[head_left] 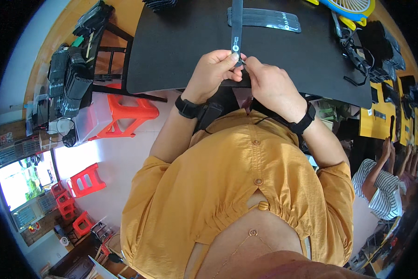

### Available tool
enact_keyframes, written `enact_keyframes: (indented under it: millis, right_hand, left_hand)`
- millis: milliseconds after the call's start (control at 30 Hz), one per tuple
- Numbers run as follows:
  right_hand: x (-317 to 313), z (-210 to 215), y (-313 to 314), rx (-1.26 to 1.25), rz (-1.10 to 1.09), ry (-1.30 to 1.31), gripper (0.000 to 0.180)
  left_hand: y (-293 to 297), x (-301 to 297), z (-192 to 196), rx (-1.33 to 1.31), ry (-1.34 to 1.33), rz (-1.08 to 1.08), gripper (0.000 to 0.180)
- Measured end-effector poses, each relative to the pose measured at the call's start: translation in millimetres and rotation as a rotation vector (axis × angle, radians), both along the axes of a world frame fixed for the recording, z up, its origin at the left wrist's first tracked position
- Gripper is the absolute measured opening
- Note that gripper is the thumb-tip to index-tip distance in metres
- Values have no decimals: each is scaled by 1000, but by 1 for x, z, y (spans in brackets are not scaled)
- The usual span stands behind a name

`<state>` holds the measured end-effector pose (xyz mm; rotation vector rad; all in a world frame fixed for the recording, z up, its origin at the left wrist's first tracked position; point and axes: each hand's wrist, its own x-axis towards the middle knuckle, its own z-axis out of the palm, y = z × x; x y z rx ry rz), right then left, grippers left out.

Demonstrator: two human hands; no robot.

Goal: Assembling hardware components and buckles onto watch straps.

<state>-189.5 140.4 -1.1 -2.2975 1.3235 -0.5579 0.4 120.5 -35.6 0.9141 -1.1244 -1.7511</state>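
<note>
A long, flat dark grey strap [237, 29] with a white print near its close end runs away from me over the table. My left hand [214, 72] pinches that near end, thumb on top. Close against it, my right hand [273, 86] has its thumb and forefinger pressed together at the strap's tip. A small dark bit shows between the two hands; its shape is too small to make out. Beyond them lies a row of overlapping dark straps [264, 20] with white print, flat on the black table [181, 51].
At the far right stands a yellow and blue fan [353, 7], with black cables [353, 51] and dark strap piles [381, 49] nearby. More strap bundles [69, 79] hang at left, by red stools [127, 114]. A person in a striped shirt [378, 190] works at the right.
</note>
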Motion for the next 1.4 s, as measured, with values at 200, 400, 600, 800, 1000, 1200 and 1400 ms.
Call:
enact_keyframes:
  millis: [200, 400, 600, 800, 1000, 1200, 1400]
  right_hand:
    - [1, -3, -1, -90, -8, 101, 12]
    - [4, -5, 1, -111, -15, 120, 14]
    - [1, -17, -7, -64, 54, -115, 11]
    - [-9, 2, -17, 1109, 147, -774, 23]
    - [-6, -2, -19, 1234, 209, -932, 25]
    - [9, 4, -7, 57, 64, -66, 15]
    - [15, 11, 2, -134, 19, 179, 20]
  left_hand:
    - [9, -14, -2, -48, -67, 109, 31]
    - [10, -11, -2, -78, -87, 105, 33]
    - [8, -2, 1, -55, -41, 128, 29]
    - [6, 12, -4, 17, 76, 76, 22]
    - [5, 12, -7, 14, 128, 50, 21]
    - [2, 8, -5, 41, 100, 120, 22]
    - [3, 6, -1, 54, 144, 128, 23]
